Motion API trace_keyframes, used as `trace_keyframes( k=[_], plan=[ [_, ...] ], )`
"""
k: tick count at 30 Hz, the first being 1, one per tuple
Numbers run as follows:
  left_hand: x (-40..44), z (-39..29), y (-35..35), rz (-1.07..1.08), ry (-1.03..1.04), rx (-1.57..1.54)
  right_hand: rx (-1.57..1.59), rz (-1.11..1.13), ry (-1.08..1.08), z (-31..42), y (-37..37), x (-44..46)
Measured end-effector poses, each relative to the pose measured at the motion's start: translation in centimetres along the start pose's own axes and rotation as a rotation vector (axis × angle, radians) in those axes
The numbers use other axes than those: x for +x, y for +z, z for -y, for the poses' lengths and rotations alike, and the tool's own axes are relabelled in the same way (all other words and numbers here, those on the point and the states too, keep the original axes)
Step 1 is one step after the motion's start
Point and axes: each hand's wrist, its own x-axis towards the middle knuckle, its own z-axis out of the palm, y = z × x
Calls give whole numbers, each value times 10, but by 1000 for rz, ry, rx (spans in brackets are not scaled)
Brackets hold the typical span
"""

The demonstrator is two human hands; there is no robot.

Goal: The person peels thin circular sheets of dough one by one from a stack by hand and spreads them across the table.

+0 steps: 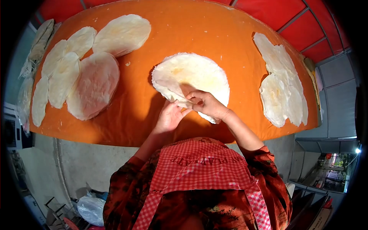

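Note:
A round, thin, pale flatbread [201,71] with yellowish patches lies in front of me on the orange tablecloth [153,128], its near edge lifted. My right hand [211,105] pinches that raised edge between thumb and fingertips. Just to its left, my left hand [170,117] holds the same edge from below, thumb on top. The fingertips of both hands nearly meet, and the bread partly hides them. Whether it is one sheet or several layers I cannot tell.
Several flat sheets of bread [94,84] lie at the left of the table, some overlapping. More overlapping sheets [275,99] rest near the right edge. Red panels [268,13] border the far side. A clear plastic bag [91,210] sits on the floor at lower left.

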Motion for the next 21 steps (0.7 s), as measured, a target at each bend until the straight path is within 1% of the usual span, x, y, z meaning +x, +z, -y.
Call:
trace_keyframes(
  k=[1,3,4,6,7,8,9,10,11,12,13,15,17,18,19,20,21],
  plan=[
    [1,-1,2,-8,-5,-54,99,-20,51,0,0,0],
    [1,-3,0,50,-21,-103,296,-59,153,1,1,1],
    [1,-3,0,80,-28,-127,274,-61,144,-1,2,1],
    [0,-2,0,27,-21,91,229,-68,125,-5,2,1],
    [0,0,1,1,-18,200,143,-80,124,-4,3,1],
    [0,3,0,-105,2,222,57,-94,122,-1,5,0],
    [-3,8,-22,-83,117,562,-29,-111,120,1,8,0],
    [-2,15,-57,-39,233,899,-200,-169,-46,-5,18,1],
    [2,20,-54,-82,262,854,-298,-227,-109,-8,30,1],
    [7,24,-49,-124,291,810,-475,-222,-109,-13,41,3],
    [6,22,-27,-281,184,408,-597,-341,-362,-11,46,3],
    [8,21,-38,-309,253,595,-621,-159,-166,-4,50,10],
    [4,14,-48,-391,242,487,-516,6,18,27,8,15],
    [2,12,-47,-433,265,508,-391,-125,48,7,-8,27],
    [-2,8,-47,-480,290,530,-158,-440,-125,-2,-29,35],
    [-4,1,-68,-453,307,642,-241,-425,-35,-6,-74,41],
    [-12,-8,-74,-413,297,777,-171,-393,149,-9,-125,42]
  ],
)
